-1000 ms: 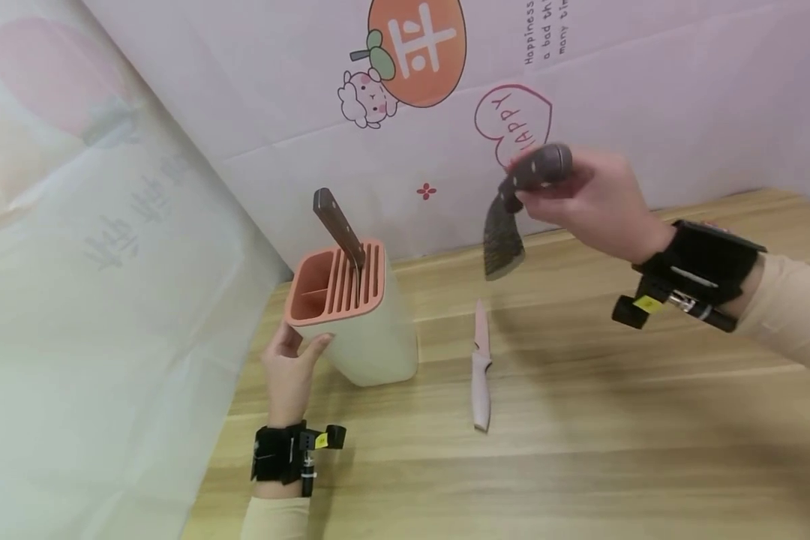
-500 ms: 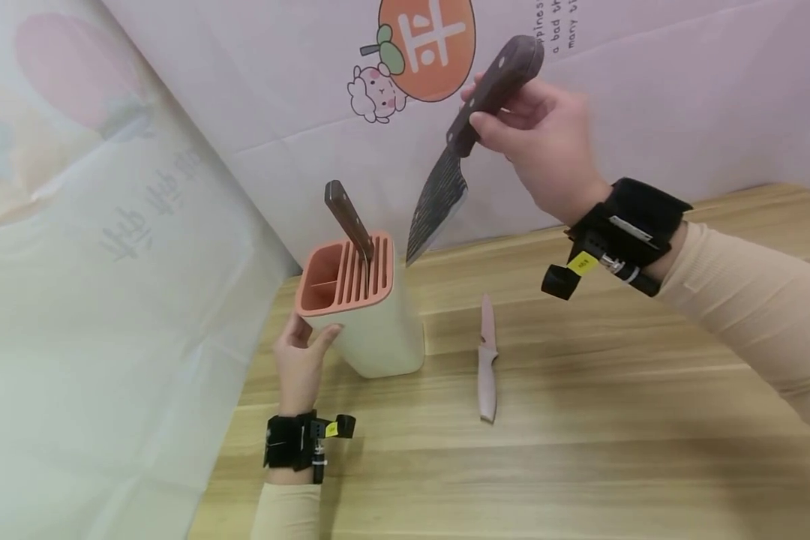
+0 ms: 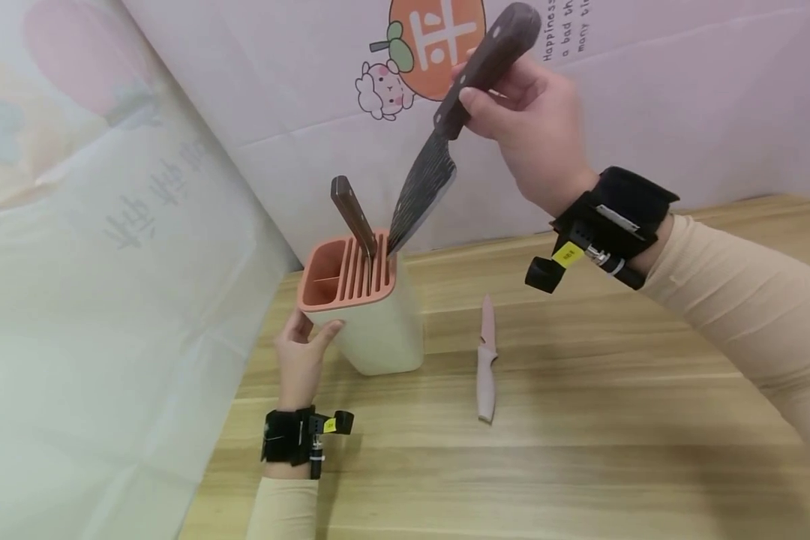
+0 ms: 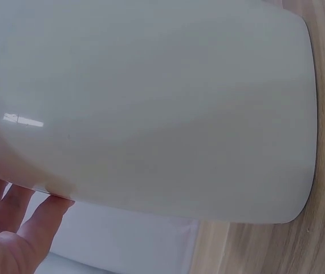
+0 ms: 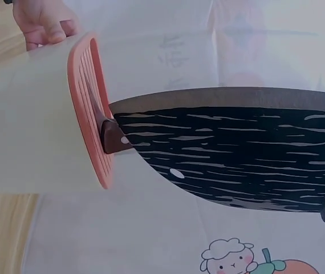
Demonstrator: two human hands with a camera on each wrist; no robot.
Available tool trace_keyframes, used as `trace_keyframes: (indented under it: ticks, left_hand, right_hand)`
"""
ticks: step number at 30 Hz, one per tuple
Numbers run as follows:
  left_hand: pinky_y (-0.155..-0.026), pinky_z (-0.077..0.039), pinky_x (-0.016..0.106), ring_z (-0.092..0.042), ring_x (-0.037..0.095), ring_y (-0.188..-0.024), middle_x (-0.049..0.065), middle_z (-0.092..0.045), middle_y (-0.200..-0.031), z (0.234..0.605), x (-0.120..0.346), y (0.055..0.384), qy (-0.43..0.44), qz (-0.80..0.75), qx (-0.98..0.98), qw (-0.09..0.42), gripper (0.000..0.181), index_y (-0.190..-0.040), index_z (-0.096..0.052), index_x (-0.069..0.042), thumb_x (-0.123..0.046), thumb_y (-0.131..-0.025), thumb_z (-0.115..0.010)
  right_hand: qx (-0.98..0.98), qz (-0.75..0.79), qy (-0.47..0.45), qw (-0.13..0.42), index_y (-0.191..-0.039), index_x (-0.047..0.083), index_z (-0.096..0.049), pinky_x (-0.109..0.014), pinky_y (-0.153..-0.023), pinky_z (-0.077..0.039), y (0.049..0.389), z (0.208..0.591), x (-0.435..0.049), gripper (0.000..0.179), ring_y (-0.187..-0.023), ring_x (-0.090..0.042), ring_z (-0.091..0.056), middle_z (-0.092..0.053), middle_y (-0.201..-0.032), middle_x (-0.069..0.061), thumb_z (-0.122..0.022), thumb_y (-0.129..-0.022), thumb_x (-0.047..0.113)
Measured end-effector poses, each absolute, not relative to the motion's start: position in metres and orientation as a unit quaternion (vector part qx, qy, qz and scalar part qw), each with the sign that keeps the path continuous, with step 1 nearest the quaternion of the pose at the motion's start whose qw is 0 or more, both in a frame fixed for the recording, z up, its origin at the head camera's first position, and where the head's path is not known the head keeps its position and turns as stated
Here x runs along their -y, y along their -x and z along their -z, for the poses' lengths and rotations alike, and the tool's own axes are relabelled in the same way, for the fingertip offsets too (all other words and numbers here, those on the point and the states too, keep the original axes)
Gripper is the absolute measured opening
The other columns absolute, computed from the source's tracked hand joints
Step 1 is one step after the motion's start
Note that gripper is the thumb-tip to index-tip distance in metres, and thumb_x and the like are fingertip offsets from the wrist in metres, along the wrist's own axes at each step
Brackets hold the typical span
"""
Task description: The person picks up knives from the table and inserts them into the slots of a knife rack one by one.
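My right hand [image 3: 543, 139] grips the dark wooden handle of a broad kitchen knife [image 3: 421, 184], its patterned black blade slanting down to the left. In the head view the tip is at the right-hand slots of a cream knife block [image 3: 388, 341] with an orange slotted top; whether it has entered a slot, I cannot tell. The right wrist view shows the blade [image 5: 231, 154] close to that top. My left hand [image 3: 300, 364] holds the block's near left corner, thumb in front. A second brown-handled knife [image 3: 353, 214] stands in a slot.
A pink paring knife [image 3: 486, 382] lies on the wooden table [image 3: 580, 450] to the right of the block, tip pointing away. Printed cloth [image 3: 297, 90] hangs behind, and another pale sheet [image 3: 108, 337] closes off the left side.
My right hand has swung the kitchen knife up and left, from over the pink knife to the block's slots, tip down. The left hand has kept its hold on the block.
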State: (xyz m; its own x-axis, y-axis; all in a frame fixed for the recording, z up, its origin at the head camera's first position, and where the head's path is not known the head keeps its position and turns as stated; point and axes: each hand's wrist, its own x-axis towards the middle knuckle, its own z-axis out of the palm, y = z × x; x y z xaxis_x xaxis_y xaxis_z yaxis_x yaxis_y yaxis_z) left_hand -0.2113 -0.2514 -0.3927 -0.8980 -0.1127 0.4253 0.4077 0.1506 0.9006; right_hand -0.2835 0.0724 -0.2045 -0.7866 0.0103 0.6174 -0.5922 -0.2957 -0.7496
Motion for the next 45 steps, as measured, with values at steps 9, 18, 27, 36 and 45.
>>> trace_keyframes:
  ticks: [9,18,27,36,45]
  left_hand:
    - [-0.102,-0.045,0.029,-0.047,0.017,-0.127,0.002,-0.051,-0.140,0.394,0.249,0.213,0.091,0.650,0.729,0.195,0.063,-0.142,-0.047,-0.018,-0.008,-0.086,-0.075]
    - [-0.102,-0.044,0.027,-0.045,0.017,-0.129,0.003,-0.050,-0.142,0.396,0.252,0.213,0.094,0.636,0.739,0.201,0.061,-0.141,-0.049,-0.018,-0.010,-0.086,-0.074]
    - [-0.099,-0.046,0.024,-0.044,0.018,-0.130,0.005,-0.048,-0.144,0.406,0.255,0.201,0.086,0.633,0.743,0.199,0.063,-0.142,-0.047,-0.018,-0.007,-0.087,-0.073]
    - [-0.101,-0.044,0.025,-0.045,0.017,-0.129,0.003,-0.049,-0.143,0.412,0.256,0.196,0.086,0.619,0.754,0.202,0.063,-0.142,-0.046,-0.019,-0.006,-0.086,-0.073]
    - [-0.101,-0.044,0.023,-0.044,0.018,-0.130,0.006,-0.048,-0.144,0.403,0.256,0.203,0.085,0.636,0.741,0.197,0.064,-0.143,-0.045,-0.017,-0.005,-0.086,-0.073]
  right_hand:
    - [0.635,-0.704,-0.275,0.158,-0.120,0.000,-0.062,-0.033,-0.097,-0.050,0.287,0.199,-0.049,0.030,-0.109,-0.019,-0.062,-0.065,-0.121,-0.012,-0.066,-0.090,-0.001]
    - [0.677,-0.680,-0.272,0.071,-0.128,0.002,-0.058,-0.030,-0.094,-0.052,0.301,0.188,-0.019,0.038,-0.110,-0.015,-0.061,-0.063,-0.126,-0.011,-0.066,-0.091,0.003]
    - [0.717,-0.624,-0.313,-0.003,-0.123,0.000,-0.062,-0.026,-0.087,-0.055,0.301,0.235,0.017,0.036,-0.097,-0.014,-0.067,-0.068,-0.115,-0.014,-0.069,-0.088,0.002]
    - [0.715,-0.645,-0.269,-0.026,-0.128,0.011,-0.062,-0.030,-0.094,-0.051,0.295,0.285,0.016,0.041,-0.105,-0.010,-0.063,-0.068,-0.117,-0.005,-0.073,-0.088,0.013]
    - [0.753,-0.586,-0.298,0.019,-0.131,0.010,-0.059,-0.026,-0.093,-0.051,0.300,0.277,0.017,0.042,-0.104,-0.007,-0.062,-0.067,-0.118,-0.005,-0.071,-0.090,0.014]
